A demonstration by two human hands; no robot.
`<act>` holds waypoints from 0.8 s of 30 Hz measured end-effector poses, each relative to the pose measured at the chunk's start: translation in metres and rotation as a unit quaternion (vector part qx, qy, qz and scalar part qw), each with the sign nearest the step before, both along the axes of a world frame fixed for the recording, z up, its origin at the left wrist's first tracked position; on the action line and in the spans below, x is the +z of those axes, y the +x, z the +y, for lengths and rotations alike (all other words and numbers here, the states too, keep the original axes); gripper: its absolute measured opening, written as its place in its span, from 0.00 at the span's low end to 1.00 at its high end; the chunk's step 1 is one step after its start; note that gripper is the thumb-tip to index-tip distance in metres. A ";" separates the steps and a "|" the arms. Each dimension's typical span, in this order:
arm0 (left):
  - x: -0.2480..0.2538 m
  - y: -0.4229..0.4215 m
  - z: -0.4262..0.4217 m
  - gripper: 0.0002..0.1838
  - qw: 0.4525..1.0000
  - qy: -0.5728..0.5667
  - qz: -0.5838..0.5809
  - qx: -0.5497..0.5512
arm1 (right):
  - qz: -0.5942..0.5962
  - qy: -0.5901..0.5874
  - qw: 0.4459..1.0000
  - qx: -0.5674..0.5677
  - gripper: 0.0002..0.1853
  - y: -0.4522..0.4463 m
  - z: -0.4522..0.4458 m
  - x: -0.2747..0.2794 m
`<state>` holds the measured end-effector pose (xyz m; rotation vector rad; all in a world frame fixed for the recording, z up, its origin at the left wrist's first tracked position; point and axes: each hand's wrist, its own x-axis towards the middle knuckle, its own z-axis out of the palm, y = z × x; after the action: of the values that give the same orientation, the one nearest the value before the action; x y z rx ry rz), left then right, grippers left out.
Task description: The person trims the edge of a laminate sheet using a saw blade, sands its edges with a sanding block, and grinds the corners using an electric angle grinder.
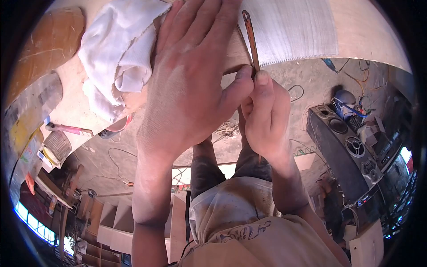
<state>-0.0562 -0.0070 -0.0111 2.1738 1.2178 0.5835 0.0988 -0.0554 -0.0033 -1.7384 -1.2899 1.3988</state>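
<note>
My left hand (pixel 189 84) lies over the work surface, palm down, fingers stretched forward and partly cut off by the top edge. Its thumb reaches across to my right hand's fingertips. Closed in a pinch, my right hand (pixel 269 118) holds a narrow, worn orange-brown strip (pixel 251 38) with a hole at its far end, resembling a hacksaw blade. Beneath the left hand shows the edge of a brown wooden piece (pixel 235 58). A crumpled white cloth (pixel 118 49) sits just left of that hand. Right of the strip lies a pale, grained sheet (pixel 293 29) with a jagged near edge.
The pale work surface (pixel 373 33) curves across the top. At left are a brown rounded object (pixel 53 44), a pink-handled tool (pixel 71 129) and a tin (pixel 58 147). A tall speaker (pixel 347 151) stands on the floor at right, with cables (pixel 356 80) around it.
</note>
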 end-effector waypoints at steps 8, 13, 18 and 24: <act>0.000 0.001 0.001 0.43 1.000 -0.002 -0.002 0.002 | -0.048 0.056 0.997 0.007 0.21 -0.003 -0.002 -0.007; 0.000 0.001 0.001 0.43 1.000 -0.003 0.000 0.001 | -0.084 0.088 0.993 0.011 0.20 -0.005 -0.004 -0.010; 0.001 0.000 0.002 0.43 1.000 -0.002 -0.001 -0.001 | -0.091 0.079 0.993 0.013 0.20 -0.007 -0.002 -0.009; 0.004 0.000 0.004 0.43 1.000 -0.001 0.003 0.000 | -0.096 0.056 0.994 0.009 0.18 -0.008 -0.003 -0.005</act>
<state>-0.0564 -0.0028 -0.0069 2.1759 1.2196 0.5772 0.0912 -0.0586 -0.0082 -1.8242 -1.4594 1.1675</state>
